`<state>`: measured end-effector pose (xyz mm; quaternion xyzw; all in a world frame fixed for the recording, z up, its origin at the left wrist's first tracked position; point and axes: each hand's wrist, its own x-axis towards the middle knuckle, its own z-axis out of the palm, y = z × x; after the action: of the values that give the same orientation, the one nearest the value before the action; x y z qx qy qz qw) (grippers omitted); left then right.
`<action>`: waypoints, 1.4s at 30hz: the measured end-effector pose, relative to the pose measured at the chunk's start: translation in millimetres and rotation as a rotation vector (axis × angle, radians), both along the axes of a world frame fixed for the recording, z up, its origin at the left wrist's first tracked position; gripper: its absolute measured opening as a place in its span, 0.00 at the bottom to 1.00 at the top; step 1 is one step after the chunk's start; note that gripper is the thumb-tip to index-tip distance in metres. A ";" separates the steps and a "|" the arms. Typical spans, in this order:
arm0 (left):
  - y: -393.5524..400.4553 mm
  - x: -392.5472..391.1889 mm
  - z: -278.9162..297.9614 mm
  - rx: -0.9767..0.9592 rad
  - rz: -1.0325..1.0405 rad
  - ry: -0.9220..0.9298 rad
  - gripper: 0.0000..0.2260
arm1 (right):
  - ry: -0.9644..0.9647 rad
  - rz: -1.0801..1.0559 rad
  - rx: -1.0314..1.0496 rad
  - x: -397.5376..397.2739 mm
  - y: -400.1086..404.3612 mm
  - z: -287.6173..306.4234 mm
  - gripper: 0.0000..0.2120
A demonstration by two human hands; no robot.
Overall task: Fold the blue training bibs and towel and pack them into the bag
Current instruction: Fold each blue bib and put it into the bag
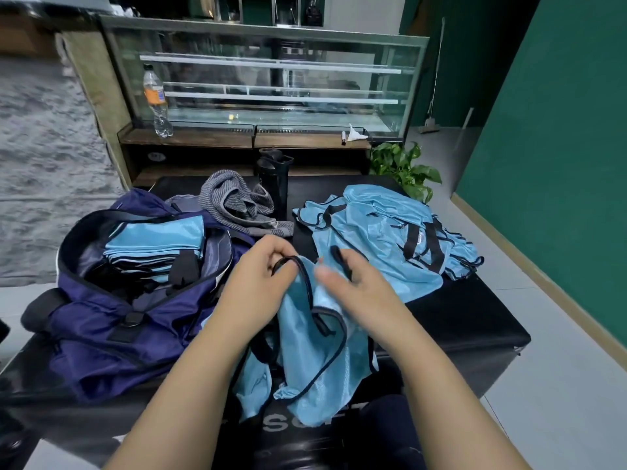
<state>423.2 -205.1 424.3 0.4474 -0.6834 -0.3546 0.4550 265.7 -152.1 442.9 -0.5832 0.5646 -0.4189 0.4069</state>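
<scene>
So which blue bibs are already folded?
The light blue mesh bibs stacked flat inside the navy bag; the pile on the right and the held one are still crumpled.

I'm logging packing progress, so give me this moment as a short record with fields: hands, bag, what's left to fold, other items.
left hand: grips the black trim of a blue bib
right hand: holds the same bib; exact grip blurred
bag: navy, open, folded bibs inside
unfolded pile: loose blue bibs, on the right of the black table
towel: grey, crumpled, behind the bag
bottle: black, upright beside the towel
</scene>
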 end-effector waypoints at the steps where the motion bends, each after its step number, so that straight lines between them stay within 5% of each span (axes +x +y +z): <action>1: 4.3 -0.1 7.9 -0.016 -0.004 0.016 0.11 | 0.105 0.041 -0.019 3.5 1.5 0.5 0.10; 4: 19.2 1.3 24.9 -0.095 0.002 -0.057 0.12 | 0.324 -0.047 -0.123 6.9 0.0 -2.8 0.04; 11: 34.8 26.2 20.8 -0.153 0.112 -0.448 0.18 | 0.072 -0.380 -0.230 -3.5 22.2 16.8 0.07; 19: 56.0 62.4 30.1 0.066 0.471 -0.187 0.03 | -0.078 -0.591 -0.272 -18.0 53.5 22.1 0.08; 23: 80.3 53.7 47.0 0.239 0.352 0.064 0.16 | -0.055 -0.521 -0.271 -2.0 62.7 15.1 0.07; 26: 102.2 38.7 59.5 0.404 0.167 0.436 0.09 | -0.079 -0.404 -0.245 13.7 75.4 14.6 0.07; 33: 140.4 21.0 75.6 0.207 -0.148 0.584 0.12 | -0.133 -0.198 -0.342 31.2 110.2 28.7 0.15; 37: 144.2 18.6 73.3 0.093 -0.168 0.420 0.24 | -0.096 -0.094 -0.365 30.8 121.8 38.0 0.06; 42: 146.6 14.9 71.5 -0.274 -0.166 -0.068 0.24 | -0.001 -0.056 -0.305 30.0 121.0 43.6 0.12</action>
<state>438.1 -58.5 495.8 0.3349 -0.7749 -0.2790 0.4577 295.8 -31.0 486.6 -0.6221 0.5103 -0.5113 0.3020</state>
